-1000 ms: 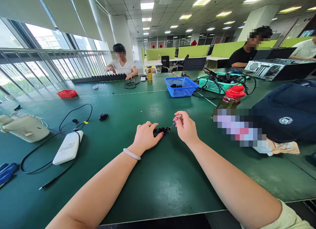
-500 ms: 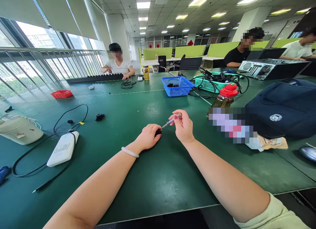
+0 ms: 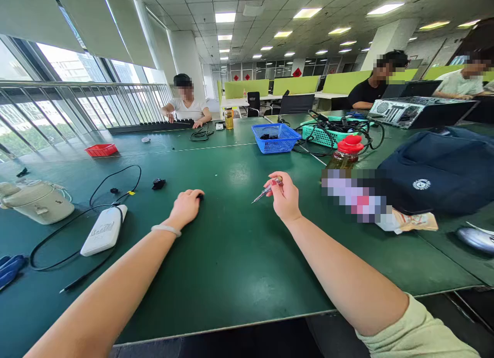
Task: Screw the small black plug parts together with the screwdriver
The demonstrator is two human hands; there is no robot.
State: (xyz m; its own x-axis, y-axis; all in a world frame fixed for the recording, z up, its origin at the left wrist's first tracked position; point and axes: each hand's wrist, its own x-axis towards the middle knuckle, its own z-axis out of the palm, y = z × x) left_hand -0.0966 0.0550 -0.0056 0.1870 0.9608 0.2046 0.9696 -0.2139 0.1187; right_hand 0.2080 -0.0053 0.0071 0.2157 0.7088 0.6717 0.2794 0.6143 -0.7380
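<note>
My left hand (image 3: 186, 209) rests low over the green table (image 3: 231, 265), its fingers closed around a small black part (image 3: 200, 196) that is mostly hidden. In my right hand (image 3: 284, 196) is a screwdriver (image 3: 266, 192) with a clear handle, held between thumb and fingers. Its thin metal tip points down and to the left, apart from the black part. Left of my left hand lies another small black piece (image 3: 158, 183).
At left are a white power strip (image 3: 103, 229) with a black cable, a pale lidded pot (image 3: 42, 201) and a red tray (image 3: 101, 150). Ahead stand a blue basket (image 3: 276, 142) and a green basket (image 3: 322, 135) of cables. A red-lidded bottle (image 3: 345, 155) and dark bag (image 3: 443, 173) sit right.
My left hand has moved left, carrying the black part away from the screwdriver tip. My right hand stays nearly in place with the screwdriver. The view has shifted slightly.
</note>
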